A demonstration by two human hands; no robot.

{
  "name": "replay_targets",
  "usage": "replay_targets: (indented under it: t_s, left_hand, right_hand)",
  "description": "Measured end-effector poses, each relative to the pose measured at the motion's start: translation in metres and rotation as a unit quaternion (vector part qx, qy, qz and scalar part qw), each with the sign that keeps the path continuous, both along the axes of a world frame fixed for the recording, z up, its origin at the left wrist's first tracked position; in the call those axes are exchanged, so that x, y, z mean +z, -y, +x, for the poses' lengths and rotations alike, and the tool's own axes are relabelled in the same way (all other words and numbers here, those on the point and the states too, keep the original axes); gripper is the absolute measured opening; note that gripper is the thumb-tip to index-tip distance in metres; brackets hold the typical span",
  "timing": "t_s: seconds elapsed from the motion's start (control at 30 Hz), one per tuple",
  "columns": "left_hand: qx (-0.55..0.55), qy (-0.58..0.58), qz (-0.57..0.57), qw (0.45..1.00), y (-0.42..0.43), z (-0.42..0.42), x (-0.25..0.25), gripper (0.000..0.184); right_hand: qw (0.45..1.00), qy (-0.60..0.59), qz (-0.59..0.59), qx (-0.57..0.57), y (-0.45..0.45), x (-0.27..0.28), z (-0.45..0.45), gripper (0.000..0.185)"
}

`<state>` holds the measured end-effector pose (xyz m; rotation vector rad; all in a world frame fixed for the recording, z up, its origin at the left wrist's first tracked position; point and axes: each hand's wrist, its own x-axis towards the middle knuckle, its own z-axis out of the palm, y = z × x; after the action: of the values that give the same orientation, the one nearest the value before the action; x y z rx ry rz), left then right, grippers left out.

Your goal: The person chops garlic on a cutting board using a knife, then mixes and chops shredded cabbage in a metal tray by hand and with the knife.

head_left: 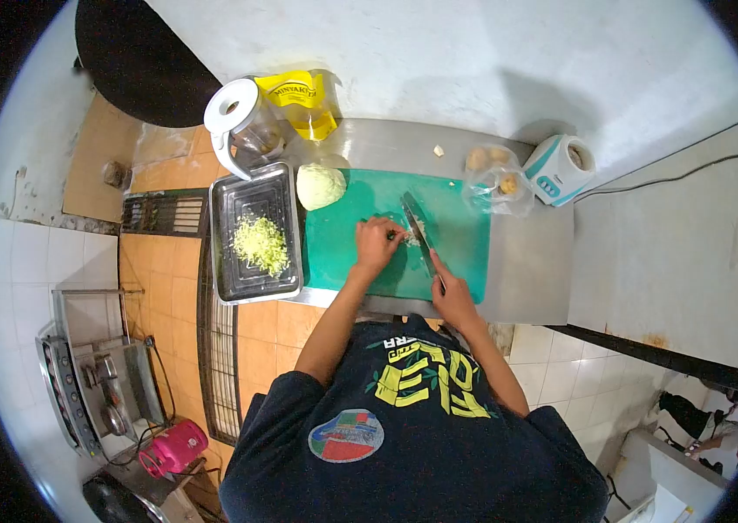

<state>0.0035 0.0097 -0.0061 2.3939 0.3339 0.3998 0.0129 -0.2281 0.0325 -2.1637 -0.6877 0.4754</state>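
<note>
Metal tray of chopped cabbage

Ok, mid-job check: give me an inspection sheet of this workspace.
Surface: green cutting board on a metal counter.
Job's things: knife, blade by pale chopped bits; pale-green vegetable at the board's far left; shredded greens in a tray.
Clutter: white-lidded jug, yellow pouch, plastic bag with round items, white-and-teal appliance.
Hands: right hand grips the knife; left hand beside the blade, hold unclear.
Cables: dark cable running right from near the appliance.
Surroundings: pink gas cylinder and stove, lower left; another person, lower right.
</note>
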Motion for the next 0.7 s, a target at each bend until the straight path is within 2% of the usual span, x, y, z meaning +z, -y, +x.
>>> replay_targets:
  t_s: [0.27, 0.37, 0.47, 0.57, 0.67, 0.7]
  left_hand:
    - [0.006, 0.025, 0.003, 1.000, 0.004, -0.003, -0.006, 0.007]
    - [0.007, 0.039, 0.011, 0.999, 0.005, -0.002, -0.012, 0.006]
    - [0.003, 0.002, -0.014, 1.000, 0.004, 0.001, -0.012, 0.005]
    - [-0.001, 0.011, -0.005, 1.000, 0.005, -0.001, -0.002, 0.005]
    - [0.003, 0.046, 0.032, 0.998, 0.007, -0.002, -0.013, 0.006]
    - [0.005, 0.055, 0.047, 0.997, 0.008, -0.003, -0.016, 0.006]
  right_hand:
    - [0.995, -0.046, -0.083, 0.012, 0.003, 0.022, -0.012, 0.068]
    - [0.997, 0.004, -0.070, 0.020, 0.003, 0.006, -0.015, 0.069]
    - [0.984, 0.046, -0.165, 0.041, -0.003, 0.004, -0.014, 0.070]
    - [0.983, 0.022, -0.177, 0.035, -0.005, 0.012, -0.011, 0.068]
    - [0.999, -0.030, -0.022, 0.008, 0.002, 0.005, 0.001, 0.064]
    - [1.000, -0.024, -0.008, 0.004, 0.003, 0.008, 0.002, 0.064]
